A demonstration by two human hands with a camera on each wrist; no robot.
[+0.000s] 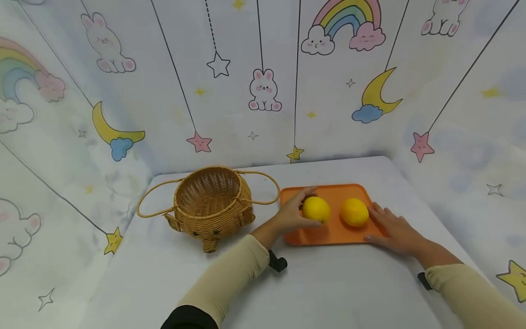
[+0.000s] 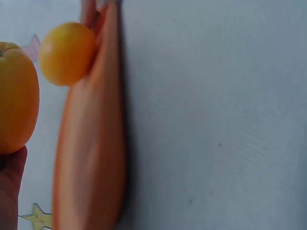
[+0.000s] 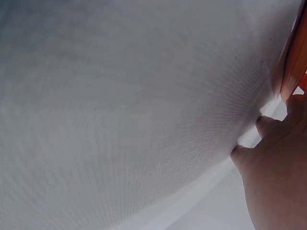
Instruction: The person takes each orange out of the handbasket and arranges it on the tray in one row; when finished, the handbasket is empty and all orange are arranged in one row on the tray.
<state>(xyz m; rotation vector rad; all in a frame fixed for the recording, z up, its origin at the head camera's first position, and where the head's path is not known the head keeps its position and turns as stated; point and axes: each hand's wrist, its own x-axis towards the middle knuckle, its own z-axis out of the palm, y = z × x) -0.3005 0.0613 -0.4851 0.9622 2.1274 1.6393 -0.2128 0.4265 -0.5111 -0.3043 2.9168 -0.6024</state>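
My left hand (image 1: pixel 293 212) grips a round yellow-orange fruit, apparently an orange (image 1: pixel 317 209), with thumb and fingers around its side. In the left wrist view this orange (image 2: pixel 17 98) looks raised off the orange tray (image 1: pixel 314 237). A second orange (image 1: pixel 354 212) lies on the tray's right half. Beside it, my right hand (image 1: pixel 396 233) rests against the tray's right edge, fingers spread and thumb at the front corner. In the right wrist view, fingertips of the right hand (image 3: pixel 278 163) touch the white surface next to the tray (image 3: pixel 295 57).
A wicker basket (image 1: pixel 211 214) with an animal face stands left of the tray, its two loop handles folded out sideways. The right handle (image 1: pixel 271 180) reaches close to the tray's left edge. White cloth (image 1: pixel 337 288) covers the table, and a printed backdrop (image 1: pixel 230 114) rises behind.
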